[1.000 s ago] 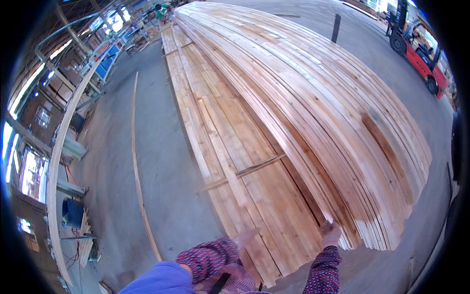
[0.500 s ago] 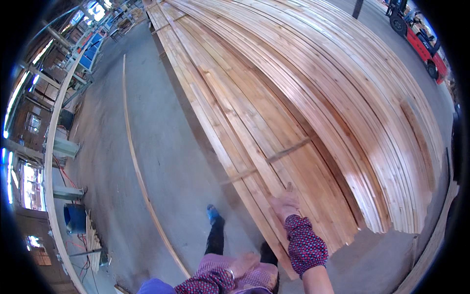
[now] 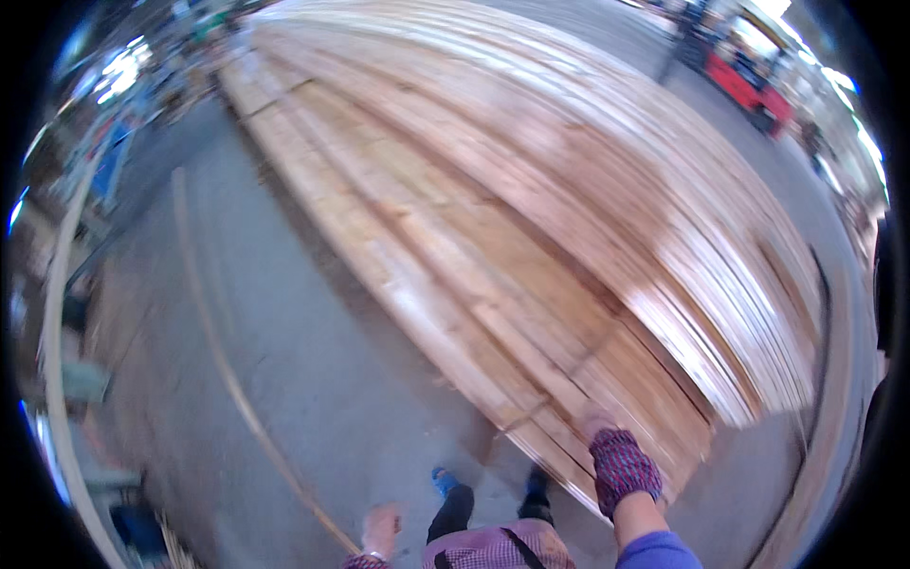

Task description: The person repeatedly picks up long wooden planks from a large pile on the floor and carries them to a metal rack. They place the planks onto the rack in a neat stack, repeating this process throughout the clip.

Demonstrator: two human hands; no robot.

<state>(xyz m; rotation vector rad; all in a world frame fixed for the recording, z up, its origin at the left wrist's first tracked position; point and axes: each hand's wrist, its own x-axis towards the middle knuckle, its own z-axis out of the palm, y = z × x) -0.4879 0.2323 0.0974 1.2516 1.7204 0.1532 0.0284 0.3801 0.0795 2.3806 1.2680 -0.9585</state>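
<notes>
A broad stack of long pale wooden boards (image 3: 455, 313) runs from near my right side toward the far left. My right hand (image 3: 597, 420) is over the near end of the boards, at or just above their top. A patterned sleeve cover hides part of it, and motion smears its fingers, so contact is unclear. My left hand (image 3: 382, 528) hangs low at the lower edge, away from the stack and beside the end of a long thin wooden strip (image 3: 227, 379). It is blurred, and nothing shows clearly in it.
The thin strip lies along the grey floor (image 3: 313, 379) left of the stack. Dark narrow bands (image 3: 526, 414) cross the boards. Another long pale rail (image 3: 59, 379) curves down the far left beside machinery. A red forklift (image 3: 744, 90) stands beyond the stack at the upper right.
My view has swung and blurred. My left hand has moved left, away from my lap. My right hand now appears lower, still by the boards' near end, and my feet show closer together.
</notes>
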